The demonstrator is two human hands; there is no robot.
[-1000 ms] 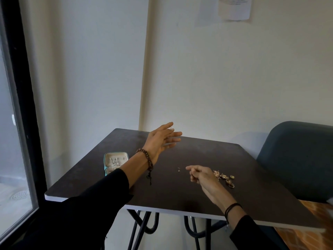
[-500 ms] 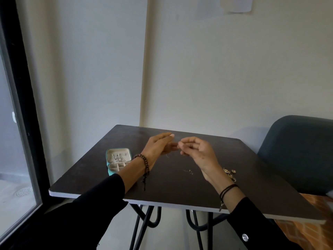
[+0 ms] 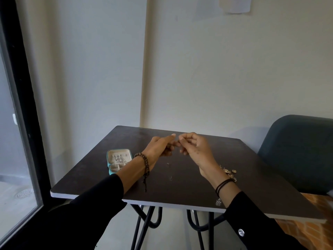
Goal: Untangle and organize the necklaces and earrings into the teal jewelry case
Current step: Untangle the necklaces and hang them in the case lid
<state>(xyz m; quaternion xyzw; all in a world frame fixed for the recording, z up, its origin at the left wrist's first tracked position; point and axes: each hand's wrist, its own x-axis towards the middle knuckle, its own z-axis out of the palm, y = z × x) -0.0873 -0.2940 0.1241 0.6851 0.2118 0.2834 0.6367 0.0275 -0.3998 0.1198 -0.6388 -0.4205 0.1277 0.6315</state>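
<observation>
The teal jewelry case (image 3: 110,166) lies open on the left part of the dark table (image 3: 266,179), with pale compartments and some jewelry inside. A heap of gold jewelry (image 3: 228,171) lies to the right, partly behind my right wrist. My left hand (image 3: 158,148) and my right hand (image 3: 196,150) are raised above the table's middle with their fingertips meeting. Both pinch something very fine between them, too thin to make out. Two tiny pieces (image 3: 170,177) show on the tabletop below my hands.
A dark green chair (image 3: 297,150) stands at the table's right side. A black-framed window (image 3: 16,123) runs along the left. The wall is just beyond the table's far edge. Black metal legs (image 3: 144,219) hold the table up.
My right hand has lifted from beside the gold heap and moved left and up to meet my left hand. My left hand's straight fingers have closed towards it.
</observation>
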